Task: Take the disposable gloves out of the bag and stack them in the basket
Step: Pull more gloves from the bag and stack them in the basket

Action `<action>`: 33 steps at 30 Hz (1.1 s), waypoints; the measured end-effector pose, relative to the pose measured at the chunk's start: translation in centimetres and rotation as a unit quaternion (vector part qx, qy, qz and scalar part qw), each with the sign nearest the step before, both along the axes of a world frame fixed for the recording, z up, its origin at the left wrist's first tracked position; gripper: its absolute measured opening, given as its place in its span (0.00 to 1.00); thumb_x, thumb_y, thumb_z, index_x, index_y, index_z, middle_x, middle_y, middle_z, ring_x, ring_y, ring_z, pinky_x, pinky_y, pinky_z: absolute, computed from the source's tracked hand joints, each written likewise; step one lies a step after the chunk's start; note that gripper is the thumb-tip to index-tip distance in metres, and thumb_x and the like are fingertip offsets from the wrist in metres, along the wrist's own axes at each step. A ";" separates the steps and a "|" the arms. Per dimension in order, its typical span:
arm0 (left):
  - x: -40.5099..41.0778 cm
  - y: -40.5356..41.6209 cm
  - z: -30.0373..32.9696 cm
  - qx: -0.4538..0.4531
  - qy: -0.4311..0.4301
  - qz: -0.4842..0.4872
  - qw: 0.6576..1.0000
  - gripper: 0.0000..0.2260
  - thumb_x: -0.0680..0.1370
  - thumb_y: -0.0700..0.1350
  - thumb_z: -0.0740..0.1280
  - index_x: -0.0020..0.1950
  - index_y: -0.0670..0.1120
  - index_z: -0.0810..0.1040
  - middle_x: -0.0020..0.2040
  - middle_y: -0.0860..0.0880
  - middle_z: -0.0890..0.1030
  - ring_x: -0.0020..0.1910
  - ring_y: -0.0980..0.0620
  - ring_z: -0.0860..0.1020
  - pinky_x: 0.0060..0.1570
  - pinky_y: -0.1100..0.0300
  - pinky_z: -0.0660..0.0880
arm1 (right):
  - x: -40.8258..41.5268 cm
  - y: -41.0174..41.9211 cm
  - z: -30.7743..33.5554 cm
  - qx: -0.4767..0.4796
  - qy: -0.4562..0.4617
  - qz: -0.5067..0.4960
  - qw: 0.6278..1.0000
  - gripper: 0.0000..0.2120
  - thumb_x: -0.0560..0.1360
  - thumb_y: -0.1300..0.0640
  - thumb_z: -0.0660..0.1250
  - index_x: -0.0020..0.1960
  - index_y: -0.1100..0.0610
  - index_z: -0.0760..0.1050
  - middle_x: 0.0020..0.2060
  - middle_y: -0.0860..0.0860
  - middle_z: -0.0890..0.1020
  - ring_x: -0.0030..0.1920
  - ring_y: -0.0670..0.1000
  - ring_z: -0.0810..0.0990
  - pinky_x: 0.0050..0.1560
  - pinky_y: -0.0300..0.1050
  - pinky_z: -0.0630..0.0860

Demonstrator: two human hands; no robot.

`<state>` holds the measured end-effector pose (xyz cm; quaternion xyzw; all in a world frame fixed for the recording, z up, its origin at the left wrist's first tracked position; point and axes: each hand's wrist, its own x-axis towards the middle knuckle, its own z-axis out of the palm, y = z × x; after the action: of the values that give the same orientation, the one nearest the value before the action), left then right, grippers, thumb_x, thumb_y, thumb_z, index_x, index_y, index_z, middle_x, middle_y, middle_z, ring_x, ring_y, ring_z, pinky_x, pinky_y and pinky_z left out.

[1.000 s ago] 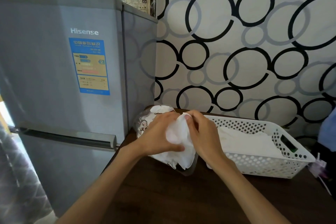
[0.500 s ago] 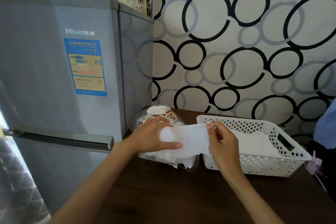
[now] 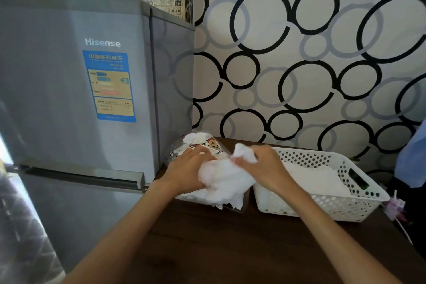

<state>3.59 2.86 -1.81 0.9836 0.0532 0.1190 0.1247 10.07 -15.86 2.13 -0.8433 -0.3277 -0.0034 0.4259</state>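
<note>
Changing since half a second ago: the glove (image 3: 224, 174), then stretched flat between the hands, is now bunching into a crumpled wad, and the right hand has been drawing back in from the basket's near corner toward the left.
Left hand (image 3: 184, 172): lying over the bag, fingers curling into the left side of the wad and gripping it.
Right hand (image 3: 265, 168): pinching the wad's upper right edge, a tuft of film sticking up above the fingers; both hands are working close together, nearly touching.
Bag (image 3: 202, 145): sitting at the table's left back corner, just beside the fridge; clear crinkly plastic with a printed cartoon, white gloves bulging inside and spilling out at the front under the hands.
Glove material: thin, milky white, translucent film, creasing softly.
Basket (image 3: 359, 200): standing right of the bag, just beside it; white rigid plastic, rectangular, walls pierced with round holes, a slot handle at the right end; flat gloves (image 3: 318, 177) are lying stacked inside.
Table (image 3: 230, 249): dark brown wood grain, smooth.
Fridge (image 3: 76, 104): grey, brushed metal look, carrying a blue and yellow label (image 3: 109, 85).
Wall (image 3: 311, 57): showing black and grey rings on cream.
Blocking the view: the hands and the wad are covering the bag's mouth and the basket's near left corner.
</note>
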 end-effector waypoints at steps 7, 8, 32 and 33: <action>0.4 -0.7 0.0 0.049 0.001 0.014 0.999 0.31 0.71 0.57 0.72 0.71 0.53 0.66 0.72 0.54 0.64 0.70 0.51 0.64 0.63 0.49 0.69 | -0.8 -1.7 0.0 0.098 -0.121 -0.019 0.988 0.18 0.75 0.52 0.68 0.30 0.60 0.74 0.22 0.49 0.67 0.23 0.45 0.62 0.26 0.36 0.56; 0.5 -0.7 0.1 0.052 0.004 0.014 0.999 0.31 0.71 0.57 0.72 0.72 0.53 0.66 0.72 0.53 0.64 0.70 0.50 0.64 0.63 0.48 0.68 | -0.9 -1.9 0.4 0.119 -0.116 -0.024 0.986 0.18 0.75 0.52 0.68 0.30 0.61 0.74 0.22 0.48 0.68 0.23 0.44 0.62 0.27 0.37 0.57; -1.1 -2.0 7.1 -0.247 0.027 -0.124 0.961 0.41 0.63 0.72 0.69 0.72 0.67 0.56 0.71 0.68 0.57 0.72 0.58 0.58 0.70 0.57 0.61 | 1.5 -6.5 7.2 0.271 0.065 -0.115 0.953 0.16 0.73 0.47 0.69 0.33 0.54 0.71 0.29 0.49 0.73 0.32 0.46 0.74 0.32 0.38 0.69; -0.3 -3.5 7.4 -0.251 0.006 -0.137 0.958 0.44 0.62 0.73 0.68 0.74 0.66 0.54 0.74 0.66 0.56 0.72 0.59 0.58 0.69 0.56 0.62 | 1.5 -6.4 7.3 0.272 0.074 -0.110 0.953 0.14 0.74 0.47 0.69 0.35 0.54 0.73 0.31 0.49 0.75 0.34 0.47 0.75 0.33 0.39 0.70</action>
<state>3.24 -0.66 5.56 0.9190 -0.0535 0.0781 0.3828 11.59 -22.30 9.40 -0.7240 -0.1868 -0.0770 0.6596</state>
